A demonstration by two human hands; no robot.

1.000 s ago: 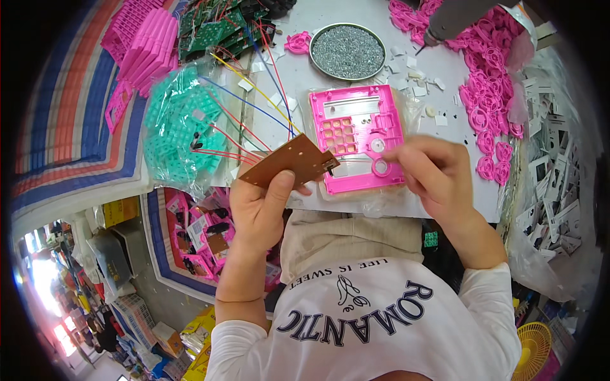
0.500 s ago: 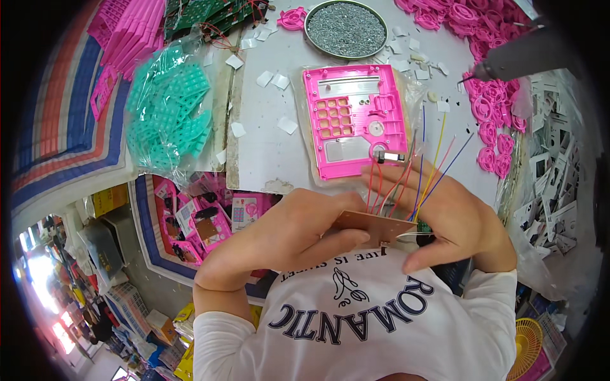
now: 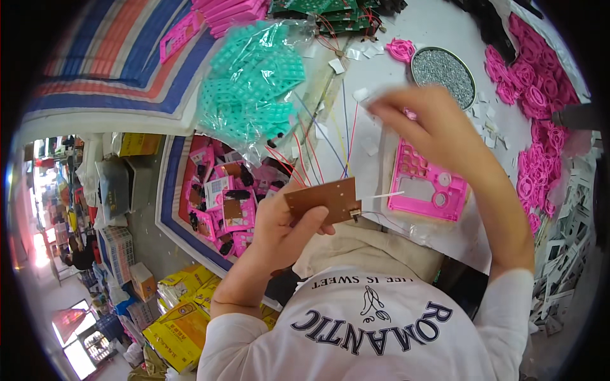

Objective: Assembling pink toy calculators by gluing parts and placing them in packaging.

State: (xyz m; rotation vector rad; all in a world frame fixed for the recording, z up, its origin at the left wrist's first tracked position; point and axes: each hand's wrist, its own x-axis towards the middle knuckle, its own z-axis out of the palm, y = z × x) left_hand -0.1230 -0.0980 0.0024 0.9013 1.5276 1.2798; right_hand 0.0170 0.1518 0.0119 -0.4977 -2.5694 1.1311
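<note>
Pinching the brown circuit board (image 3: 321, 200) in our left hand (image 3: 284, 227), our blurred right hand (image 3: 427, 120), grip unclear, hovers above the pink casing (image 3: 427, 188) near the table edge.

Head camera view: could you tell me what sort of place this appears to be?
Probably a small electronics assembly bench: the left hand holds a brown circuit board, with a pink keypad housing and a dish of screws on the table.

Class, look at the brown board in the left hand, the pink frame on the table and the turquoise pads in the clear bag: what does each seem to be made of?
Brown board: probably phenolic circuit board, matt and stiff, with coloured wires attached. Pink frame: moulded plastic, smooth with a slight sheen and crisp square cut-outs. Turquoise pads: likely soft rubber or silicone, dull, lying in floppy gridded sheets.
</note>
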